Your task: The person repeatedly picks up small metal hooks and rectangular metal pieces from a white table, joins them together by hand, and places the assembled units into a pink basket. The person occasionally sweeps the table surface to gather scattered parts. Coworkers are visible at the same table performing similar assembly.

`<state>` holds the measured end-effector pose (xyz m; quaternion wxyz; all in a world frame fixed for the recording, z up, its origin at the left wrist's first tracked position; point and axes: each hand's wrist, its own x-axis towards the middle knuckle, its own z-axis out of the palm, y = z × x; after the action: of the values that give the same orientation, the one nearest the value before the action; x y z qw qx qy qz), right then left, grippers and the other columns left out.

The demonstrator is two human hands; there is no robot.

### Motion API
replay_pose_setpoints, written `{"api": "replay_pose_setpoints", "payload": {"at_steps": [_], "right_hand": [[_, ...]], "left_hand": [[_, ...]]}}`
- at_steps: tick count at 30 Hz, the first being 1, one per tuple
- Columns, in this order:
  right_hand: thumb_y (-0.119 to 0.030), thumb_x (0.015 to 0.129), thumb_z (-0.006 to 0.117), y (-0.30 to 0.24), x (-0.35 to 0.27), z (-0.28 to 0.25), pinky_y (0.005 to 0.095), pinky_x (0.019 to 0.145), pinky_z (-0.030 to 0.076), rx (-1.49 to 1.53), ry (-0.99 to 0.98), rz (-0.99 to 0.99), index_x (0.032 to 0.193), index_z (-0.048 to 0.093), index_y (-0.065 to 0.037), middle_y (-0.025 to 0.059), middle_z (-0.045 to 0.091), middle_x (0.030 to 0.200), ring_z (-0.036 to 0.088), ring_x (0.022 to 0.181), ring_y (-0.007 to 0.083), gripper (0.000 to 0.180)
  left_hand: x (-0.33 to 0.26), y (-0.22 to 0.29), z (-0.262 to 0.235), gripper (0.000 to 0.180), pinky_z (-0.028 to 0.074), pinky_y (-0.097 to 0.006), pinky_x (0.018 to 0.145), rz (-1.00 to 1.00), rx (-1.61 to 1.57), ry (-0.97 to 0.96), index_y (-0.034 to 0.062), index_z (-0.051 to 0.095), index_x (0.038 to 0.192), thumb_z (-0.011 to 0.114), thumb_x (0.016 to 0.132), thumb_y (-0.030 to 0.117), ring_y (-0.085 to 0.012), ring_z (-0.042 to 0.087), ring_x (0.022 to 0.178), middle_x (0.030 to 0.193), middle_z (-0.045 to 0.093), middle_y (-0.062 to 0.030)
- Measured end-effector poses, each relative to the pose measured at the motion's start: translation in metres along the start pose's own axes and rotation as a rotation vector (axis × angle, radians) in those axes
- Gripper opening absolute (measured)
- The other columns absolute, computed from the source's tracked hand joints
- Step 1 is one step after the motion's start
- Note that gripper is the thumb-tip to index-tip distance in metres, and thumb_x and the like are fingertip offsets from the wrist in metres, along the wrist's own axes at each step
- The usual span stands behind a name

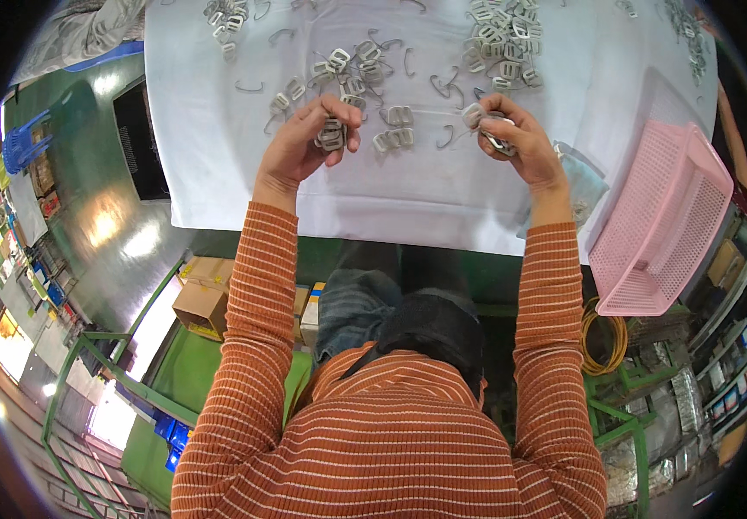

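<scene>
My left hand (297,145) is closed around several grey slotted buckles (331,136), which show between its curled fingers. My right hand (525,145) pinches more slotted buckles (496,143) between thumb and fingers, one poking out to the left. Both hands hover over a white-covered table (347,208). Between them lie a few loose buckles (394,138) and a thin bent wire hook (445,137). Just beyond my left hand is a scattered heap of buckles (365,67) with wire hooks mixed in. A denser buckle pile (505,39) sits beyond my right hand.
A pink perforated basket (628,281) leans at the table's right edge. Beside my right wrist is a bluish clear bag (585,177). Further buckles (226,22) lie at the far left. Below are cardboard boxes (202,303), green metal frames (88,346) and a coiled yellow cable (620,342).
</scene>
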<state>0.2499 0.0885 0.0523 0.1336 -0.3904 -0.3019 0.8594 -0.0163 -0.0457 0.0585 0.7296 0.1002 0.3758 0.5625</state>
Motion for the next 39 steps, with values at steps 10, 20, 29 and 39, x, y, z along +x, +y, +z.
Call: {"api": "replay_pose_setpoints", "payload": {"at_steps": [10,20,29,39], "right_hand": [[-0.022,0.082,0.062,0.002,0.014,0.009,0.0188,0.042,0.030,-0.005,0.105,-0.012,0.088,0.059,-0.005,-0.0022,0.054,0.068,0.045,0.053,0.0043,0.019],[-0.028,0.069,0.067,0.044,0.059,0.070,0.0372,0.062,0.048,-1.434,0.355,-0.169,0.082,0.065,-0.005,0.0151,0.064,0.075,0.062,0.068,0.0295,0.027],[-0.021,0.073,0.070,0.009,-0.008,0.006,0.0185,0.042,0.027,-0.595,0.372,-0.091,0.077,0.063,-0.002,-0.0017,0.053,0.060,0.040,0.049,0.0029,0.020],[-0.020,0.073,0.071,-0.042,-0.213,-0.066,0.0199,0.050,0.035,-0.332,1.006,-0.299,0.081,0.065,-0.002,0.0008,0.059,0.068,0.049,0.059,0.0062,0.020]], "left_hand": [[0.000,-0.075,0.016,0.020,0.040,-0.026,0.049,0.083,1.437,0.518,0.0071,0.060,0.086,0.069,0.075,0.022,-0.0106,0.056,0.061,0.065,0.058,-0.0046],[-0.021,-0.035,0.006,0.013,0.039,-0.020,0.047,-0.167,0.228,0.239,0.0068,0.059,0.086,0.066,0.079,0.015,-0.0089,0.056,0.063,0.073,0.059,-0.0008],[0.007,-0.095,0.045,0.026,0.044,-0.031,0.059,0.164,1.574,0.488,0.0057,0.059,0.094,0.069,0.073,0.018,-0.0182,0.057,0.064,0.070,0.059,-0.0064],[0.037,-0.069,0.086,0.019,0.037,-0.022,0.049,-0.309,1.113,0.241,0.0069,0.057,0.086,0.068,0.075,0.018,-0.0082,0.053,0.061,0.072,0.058,0.0001]]}}
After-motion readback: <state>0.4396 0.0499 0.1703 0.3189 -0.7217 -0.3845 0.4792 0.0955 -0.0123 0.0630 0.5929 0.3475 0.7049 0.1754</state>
